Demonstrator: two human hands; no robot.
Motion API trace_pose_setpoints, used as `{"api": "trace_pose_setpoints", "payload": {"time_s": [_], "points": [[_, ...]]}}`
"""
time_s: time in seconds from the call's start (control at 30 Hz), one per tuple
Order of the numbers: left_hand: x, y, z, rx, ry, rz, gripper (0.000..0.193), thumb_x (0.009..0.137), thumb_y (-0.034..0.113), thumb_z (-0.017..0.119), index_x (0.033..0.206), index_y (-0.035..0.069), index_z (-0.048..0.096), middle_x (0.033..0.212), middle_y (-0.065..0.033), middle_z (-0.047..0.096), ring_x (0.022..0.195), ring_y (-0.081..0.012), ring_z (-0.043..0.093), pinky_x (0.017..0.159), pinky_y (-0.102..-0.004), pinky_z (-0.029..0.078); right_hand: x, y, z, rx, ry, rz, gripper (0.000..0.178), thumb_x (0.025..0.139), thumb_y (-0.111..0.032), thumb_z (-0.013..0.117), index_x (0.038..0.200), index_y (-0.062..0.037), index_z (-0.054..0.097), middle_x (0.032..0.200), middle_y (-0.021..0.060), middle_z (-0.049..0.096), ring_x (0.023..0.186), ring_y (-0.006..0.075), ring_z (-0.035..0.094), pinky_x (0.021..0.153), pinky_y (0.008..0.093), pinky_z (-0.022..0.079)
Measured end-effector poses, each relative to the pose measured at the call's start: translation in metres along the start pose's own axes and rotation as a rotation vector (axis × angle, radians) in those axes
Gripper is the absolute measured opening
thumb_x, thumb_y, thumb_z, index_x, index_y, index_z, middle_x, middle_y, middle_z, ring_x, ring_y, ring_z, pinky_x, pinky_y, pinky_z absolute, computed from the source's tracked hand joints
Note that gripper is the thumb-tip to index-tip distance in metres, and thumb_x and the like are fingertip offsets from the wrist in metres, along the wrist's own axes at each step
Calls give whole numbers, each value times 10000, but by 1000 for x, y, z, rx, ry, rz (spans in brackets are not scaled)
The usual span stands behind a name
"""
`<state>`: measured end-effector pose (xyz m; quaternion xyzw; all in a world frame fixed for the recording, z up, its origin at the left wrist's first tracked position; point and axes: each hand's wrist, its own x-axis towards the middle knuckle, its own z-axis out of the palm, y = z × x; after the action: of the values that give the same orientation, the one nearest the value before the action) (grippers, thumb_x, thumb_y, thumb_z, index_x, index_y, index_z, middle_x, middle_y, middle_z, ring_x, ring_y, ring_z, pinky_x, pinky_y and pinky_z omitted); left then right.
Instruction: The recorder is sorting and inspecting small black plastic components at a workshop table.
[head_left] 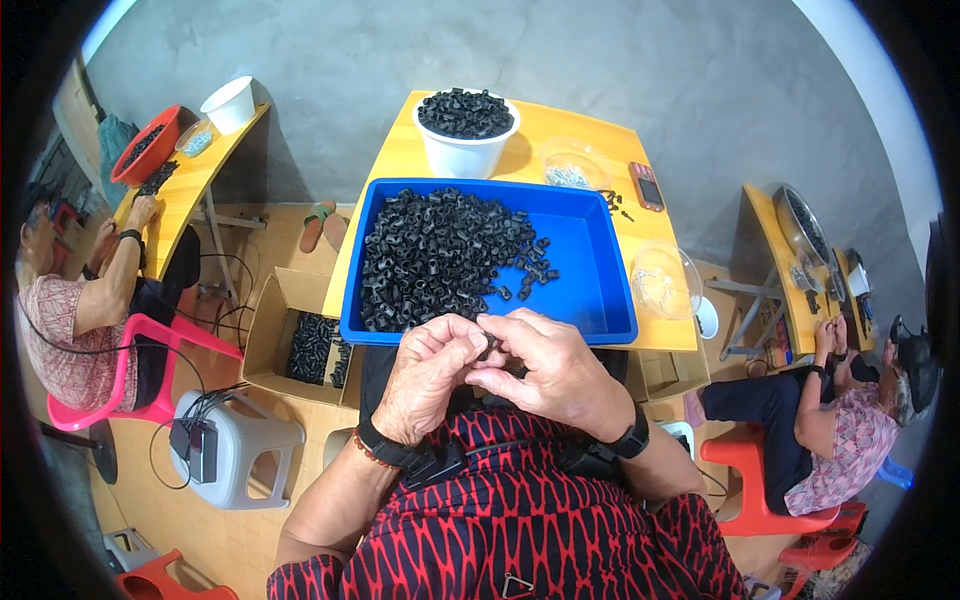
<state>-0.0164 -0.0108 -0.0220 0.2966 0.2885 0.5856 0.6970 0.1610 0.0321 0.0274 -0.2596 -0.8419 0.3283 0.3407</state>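
Note:
A small black plastic part (488, 347) is pinched between my two hands, just over the near edge of a blue tray (585, 270). My left hand (432, 378) is closed with thumb and fingertips around it. From the other side, my right hand (548, 365) has its fingers curled against the same part, which they mostly hide. Many similar black plastic parts (430, 255) are heaped in the tray's left and middle, a few scattered toward the right.
Behind the tray stands a white bucket (466, 152) heaped with black parts. A clear bowl of small silver pieces (567, 176), a phone (647, 187) and a clear dish (665, 285) lie rightward. Cardboard box (265, 345) holds black parts. Two people sit at side tables.

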Motion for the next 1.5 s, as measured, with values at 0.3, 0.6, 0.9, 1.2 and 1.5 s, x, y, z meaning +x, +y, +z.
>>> {"api": "trace_pose_setpoints", "payload": {"time_s": [0.3,0.6,0.9,1.2,1.5], "points": [[-2,9,7,8,17,-76,85,955,109,636,948,26,656,904,-78,703,806,-157,691,721,-318,596,3,6,0,-313,4,-113,316,800,-152,755,1040,-6,610,841,138,620,711,325,649,619,411,533],[-5,1,2,80,27,-1,83,957,74,625,920,2,643,849,-111,710,750,-183,702,715,-333,608,-2,7,0,-404,-20,-197,435,825,-153,732,1176,57,585,837,150,603,705,308,645,609,387,537],[-6,-4,9,196,90,137,118,959,95,635,919,-16,631,827,-114,709,725,-170,697,706,-314,601,-4,8,7,-512,-18,-224,464,847,-143,704,1214,99,558,864,155,603,728,291,647,635,370,543],[-6,-7,6,199,128,223,73,953,59,626,928,-8,634,863,-86,692,750,-143,681,702,-296,587,9,2,2,-439,-24,-266,464,818,-92,719,1205,108,558,844,162,600,710,295,648,601,368,539],[-6,-3,6,205,219,324,46,936,33,653,906,-1,662,836,-45,703,730,-66,627,662,-209,509,18,6,17,-396,77,-283,427,792,-66,732,1155,96,577,821,161,600,685,313,643,595,387,540]]}}
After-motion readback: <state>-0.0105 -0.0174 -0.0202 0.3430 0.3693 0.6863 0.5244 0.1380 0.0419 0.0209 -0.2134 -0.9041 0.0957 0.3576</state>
